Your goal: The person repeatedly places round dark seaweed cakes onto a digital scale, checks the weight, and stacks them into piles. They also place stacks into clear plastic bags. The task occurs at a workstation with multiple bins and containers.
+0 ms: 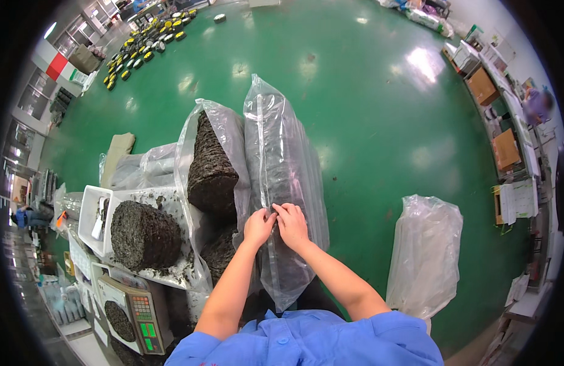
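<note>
A long clear plastic bag lies in front of me, with dark, rounded bulk showing dimly through its film. My left hand pinches the film near the bag's lower middle. Close beside it, my right hand has its fingers bent onto the same film, fingertips nearly meeting the left ones. What lies between the fingertips is too small to make out. Left of this bag, a second clear bag stands partly open around a dark brown, finely layered cylinder. Another such cylinder rests uncovered farther left.
On the left are a white plastic tub with a white-handled tool and a scale with a keypad. A filled clear bag stands on the green floor at right. Round yellow-and-black pieces lie far left. Shelving with cardboard boxes lines the right; a person is there.
</note>
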A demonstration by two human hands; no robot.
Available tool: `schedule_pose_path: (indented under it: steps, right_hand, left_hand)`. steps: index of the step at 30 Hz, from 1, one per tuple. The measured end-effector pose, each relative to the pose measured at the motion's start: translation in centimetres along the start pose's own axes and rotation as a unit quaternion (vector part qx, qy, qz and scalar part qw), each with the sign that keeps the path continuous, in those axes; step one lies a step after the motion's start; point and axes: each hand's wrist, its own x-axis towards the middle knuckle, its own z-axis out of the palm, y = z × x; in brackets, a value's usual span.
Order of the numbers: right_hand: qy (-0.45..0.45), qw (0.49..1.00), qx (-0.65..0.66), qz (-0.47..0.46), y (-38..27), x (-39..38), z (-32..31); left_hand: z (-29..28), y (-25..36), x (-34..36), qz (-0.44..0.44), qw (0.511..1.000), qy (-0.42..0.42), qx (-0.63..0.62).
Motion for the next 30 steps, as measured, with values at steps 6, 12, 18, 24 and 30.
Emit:
schedule_pose_path:
  steps: [6, 12, 18, 24, 30]
  right_hand:
    - [0.002, 1.000, -0.025, -0.004, -1.3, -0.2, 0.3]
    - [0.046, 0.998, -0.024, 0.022, -1.6, 0.4, 1.3]
    - [0.086, 0.996, -0.027, 0.007, -1.2, 0.0, 2.5]
    - [0.073, 0.996, -0.012, -0.040, -1.0, -0.4, 2.0]
    - [-0.125, 0.972, 0.016, -0.198, 1.7, 0.9, -4.1]
  left_hand:
    - [2.7, -2.1, -1.3, -0.066, 0.857, -0.009, -0.511]
    - [3.2, -1.7, -1.2, -0.096, 0.789, 0.006, -0.607]
    - [2.8, -1.5, -1.6, -0.107, 0.769, -0.009, -0.630]
    - [2.2, -1.0, -1.8, -0.128, 0.774, -0.011, -0.620]
    - [1.9, -4.7, -0.6, -0.171, 0.613, -0.029, -0.771]
